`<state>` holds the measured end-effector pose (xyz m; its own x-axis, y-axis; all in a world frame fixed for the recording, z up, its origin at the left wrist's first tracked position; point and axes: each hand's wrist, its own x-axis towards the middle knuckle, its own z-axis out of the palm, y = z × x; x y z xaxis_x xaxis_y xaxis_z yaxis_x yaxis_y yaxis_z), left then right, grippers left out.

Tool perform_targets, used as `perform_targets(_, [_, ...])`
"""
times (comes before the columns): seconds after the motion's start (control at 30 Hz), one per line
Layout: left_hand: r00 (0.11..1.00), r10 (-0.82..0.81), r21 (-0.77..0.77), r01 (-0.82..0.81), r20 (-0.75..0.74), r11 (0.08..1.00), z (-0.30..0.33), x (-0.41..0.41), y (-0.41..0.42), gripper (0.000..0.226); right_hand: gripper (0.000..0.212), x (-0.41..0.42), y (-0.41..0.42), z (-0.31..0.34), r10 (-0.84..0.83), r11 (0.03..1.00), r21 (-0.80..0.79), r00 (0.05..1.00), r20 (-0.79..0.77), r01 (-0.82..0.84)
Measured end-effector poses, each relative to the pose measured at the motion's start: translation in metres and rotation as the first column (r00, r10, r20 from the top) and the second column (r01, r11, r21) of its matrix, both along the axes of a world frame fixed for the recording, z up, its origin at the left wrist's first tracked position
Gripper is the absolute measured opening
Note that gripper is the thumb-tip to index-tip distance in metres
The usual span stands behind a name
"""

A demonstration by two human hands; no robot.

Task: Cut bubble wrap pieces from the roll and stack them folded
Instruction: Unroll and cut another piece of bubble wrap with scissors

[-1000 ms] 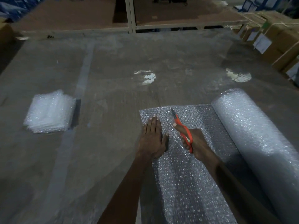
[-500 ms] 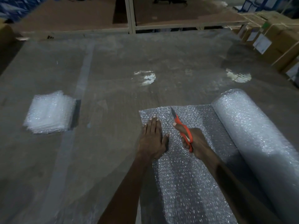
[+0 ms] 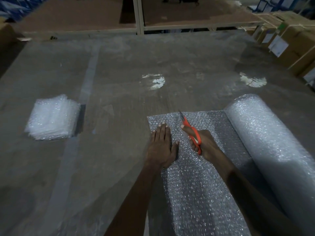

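A dim room. The wide grey table shows two bright round light reflections. Behind it stands a pale shelf frame with brown boards; cardboard boxes stack at the right.

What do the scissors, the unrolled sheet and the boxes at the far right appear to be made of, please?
Scissors: grey, probably metal blades; glossy orange handles, likely plastic.
Unrolled sheet: clear plastic bubble wrap, its rows of small bubbles glinting.
Boxes: matte brown, seemingly cardboard, with white paper labels.

Right hand grips scissors; left hand presses bubble wrap.
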<state>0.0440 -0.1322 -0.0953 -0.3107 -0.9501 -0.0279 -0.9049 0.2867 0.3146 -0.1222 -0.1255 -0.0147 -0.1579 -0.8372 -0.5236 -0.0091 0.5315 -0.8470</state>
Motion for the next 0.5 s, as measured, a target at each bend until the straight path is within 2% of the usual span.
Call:
perform_targets(0.27, [1.000, -0.005, -0.006, 0.004, -0.003, 1.000, 0.002, 0.000, 0.000, 0.072, 0.034, -0.002, -0.003, -0.004, -0.025, 1.000, -0.015, 1.000, 0.010, 0.026])
perform_targets(0.4, [1.000, -0.005, 0.006, 0.005, 0.012, 1.000, 0.005, 0.000, 0.001, 0.073, 0.049, -0.002, -0.003, -0.006, -0.028, 0.999, -0.034, 0.999, -0.025, 0.027])
perform_targets(0.5, [1.000, -0.013, 0.027, 0.012, 0.005, 1.000, 0.010, 0.002, 0.002, 0.072, 0.043, -0.003, 0.004, -0.003, -0.011, 0.997, -0.071, 0.998, -0.061, 0.007])
